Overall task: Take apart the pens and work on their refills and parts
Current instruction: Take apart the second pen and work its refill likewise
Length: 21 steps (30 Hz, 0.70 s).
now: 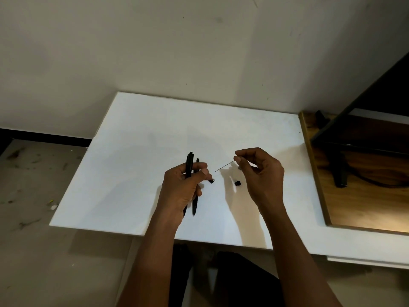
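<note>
Grips two black pens (189, 166) upright in the left hand (183, 189), fingers curled round both barrels, thumb pressed toward a short black piece (211, 181) at the fingertips. Pinches a very thin dark rod, probably a refill (223, 166), between thumb and forefinger of the right hand (261, 173), other fingers loosely bent. Holds it slanted down toward the left hand, its tip just short of the short black piece, above the white table (143, 129).

Looks like feeding the refill into, or drawing it out of, that piece.

To do it well:
- Pinch lightly and near the end, since so thin a rod probably bends easily.
- Line the tip up with the opening before pushing.
- Steady the left wrist on the table.
- Consider setting the spare pen down to free the fingers.

Shows no tray, cup or box anywhere. Has a small black part (238, 183) lying loose on the table below the right hand, likely to roll or get lost, so better gathered in one spot. Shows a wooden top (365, 207) beside the table on the right.
</note>
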Each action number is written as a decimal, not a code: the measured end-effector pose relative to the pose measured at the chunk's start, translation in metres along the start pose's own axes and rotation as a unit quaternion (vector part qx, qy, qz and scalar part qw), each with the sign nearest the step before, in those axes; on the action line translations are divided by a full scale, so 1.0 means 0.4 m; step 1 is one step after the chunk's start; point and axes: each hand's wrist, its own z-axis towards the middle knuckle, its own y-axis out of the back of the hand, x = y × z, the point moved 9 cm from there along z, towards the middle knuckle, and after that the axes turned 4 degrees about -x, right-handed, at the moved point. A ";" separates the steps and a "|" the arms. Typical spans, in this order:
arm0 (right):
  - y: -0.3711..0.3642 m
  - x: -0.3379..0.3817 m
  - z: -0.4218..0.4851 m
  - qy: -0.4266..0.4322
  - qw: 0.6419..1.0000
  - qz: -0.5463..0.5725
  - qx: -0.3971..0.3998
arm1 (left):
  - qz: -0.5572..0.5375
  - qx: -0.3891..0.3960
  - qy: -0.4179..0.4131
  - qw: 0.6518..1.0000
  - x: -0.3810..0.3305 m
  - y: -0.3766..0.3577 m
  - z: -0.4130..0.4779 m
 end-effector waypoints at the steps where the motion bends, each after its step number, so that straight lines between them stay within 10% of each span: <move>1: 0.000 0.001 0.000 -0.001 1.000 0.002 -0.001 | -0.002 0.000 0.001 1.000 0.000 0.001 -0.001; 21: 0.015 0.013 -0.002 -0.010 0.999 0.034 -0.018 | -0.002 -0.001 0.001 1.000 -0.001 0.002 -0.001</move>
